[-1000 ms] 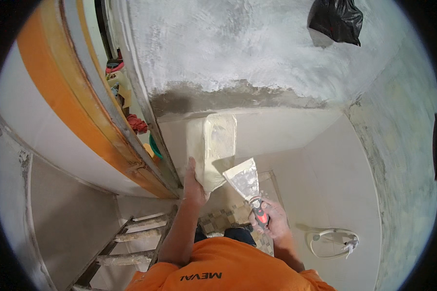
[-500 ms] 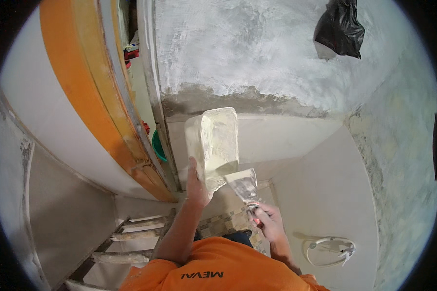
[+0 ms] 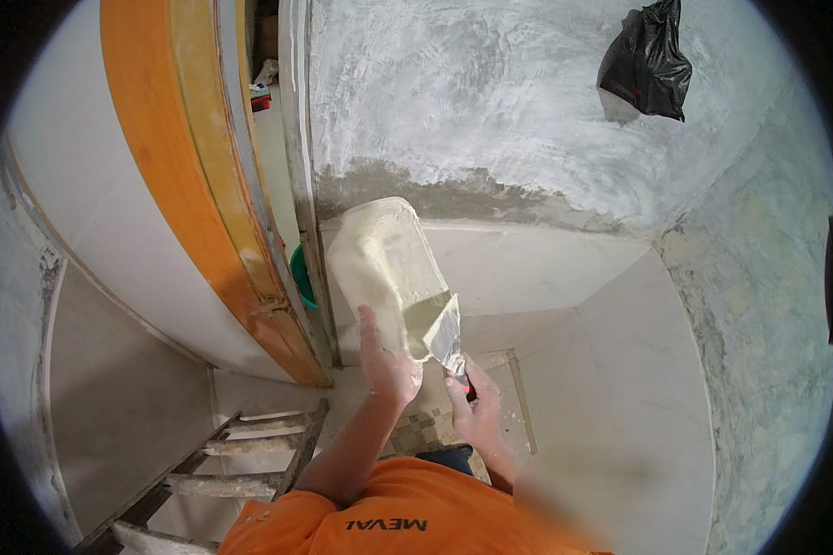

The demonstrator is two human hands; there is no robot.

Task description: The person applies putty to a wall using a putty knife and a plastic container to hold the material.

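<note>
A cream-coloured, rounded rectangular plastic tub (image 3: 366, 254), smeared with pale putty, is gripped by my left hand (image 3: 391, 372) at its near end. It tilts so that its open side faces right. My right hand (image 3: 477, 412) is closed around the dark handle with a red part of a putty knife (image 3: 447, 335). Pale putty coats the knife's broad metal blade, which stands steeply at the tub's near right rim. Whether the blade touches the rim I cannot tell. White residue marks both hands.
Ahead is a patchy grey-white plastered wall (image 3: 453, 102) above pale tiles, with a black plastic bag (image 3: 650, 69) hanging on it. An orange door (image 3: 162, 157) and a green basin (image 3: 302, 276) are at left. A wooden ladder (image 3: 231, 483) stands at lower left.
My right hand has moved left and up, turning the putty knife steeper against the tub's near right side. My left hand has tipped the tub, its far end swinging left.
</note>
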